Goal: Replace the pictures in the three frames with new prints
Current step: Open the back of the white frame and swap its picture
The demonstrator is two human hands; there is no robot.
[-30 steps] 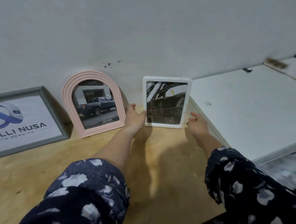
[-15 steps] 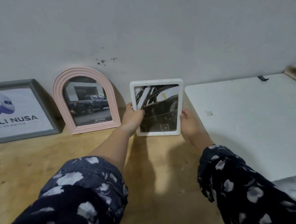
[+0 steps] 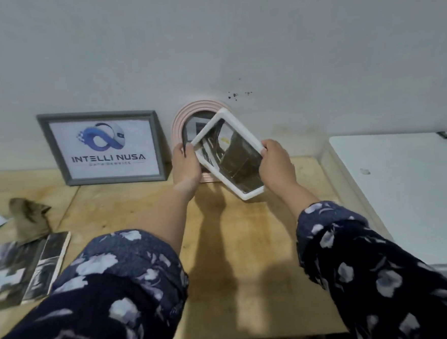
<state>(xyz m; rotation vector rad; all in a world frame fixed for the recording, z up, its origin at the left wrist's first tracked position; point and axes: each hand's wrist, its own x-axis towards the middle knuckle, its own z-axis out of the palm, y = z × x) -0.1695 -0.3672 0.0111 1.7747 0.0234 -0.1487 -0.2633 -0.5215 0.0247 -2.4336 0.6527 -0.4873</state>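
The white frame is off the table, held tilted in the air between both hands, in front of the pink arched frame that leans against the wall. The left hand grips its left corner, fingers curled around the edge, and the right hand grips the right edge, thumb over the front rim. It looks light and stiff, likely a thin plastic moulding, since two fingertip holds carry it without strain. The front pane shows glare, so it is probably glass or clear plastic: smooth, slippery under fingers, easily smudged, and breakable if dropped on the wood. The rim is the sound place to hold, as the person does, keeping fingers off the pane. To change the picture the frame probably has to be turned face down so the backing can be opened; its clips or tabs are not visible here. The grey frame with a logo print leans on the wall further left. At the left edge of the table lie loose prints, thin and flexible, best lifted by their edges, beside a crumpled cloth.
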